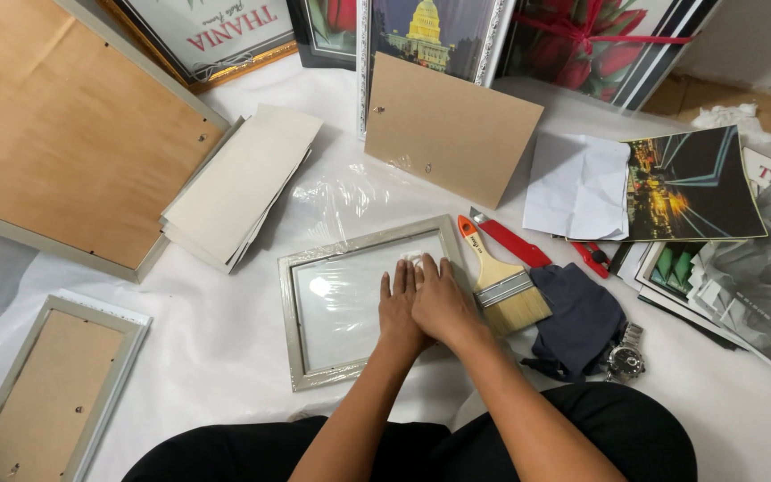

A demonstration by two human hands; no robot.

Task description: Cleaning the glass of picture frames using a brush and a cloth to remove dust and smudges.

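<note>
Black trousers of a seated person fill the bottom edge, and two bare forearms reach forward from them over a white sheet that covers the work surface. Both hands lie flat, palms down, fingers straight and held together, grasping nothing: the left hand and the right hand press side by side, the right partly overlapping the left, on the right part of a small picture frame. That frame is pale grey-green, wrapped in clear plastic film, and lies face up at the middle of the sheet, slightly turned. Just beside the right hand lies a wide paintbrush with an orange handle and pale bristles, its bristles touching a dark blue cloth; a metal wristwatch rests at the cloth's far corner. Low on the left lies another frame, back side up. Farther off, a red utility knife lies behind the brush, a brown backing board leans upright, and a stack of pale boards sits to the left beside a large wooden-backed frame. White paper and a night city print lie to the right. Framed pictures lean along the far edge.
</note>
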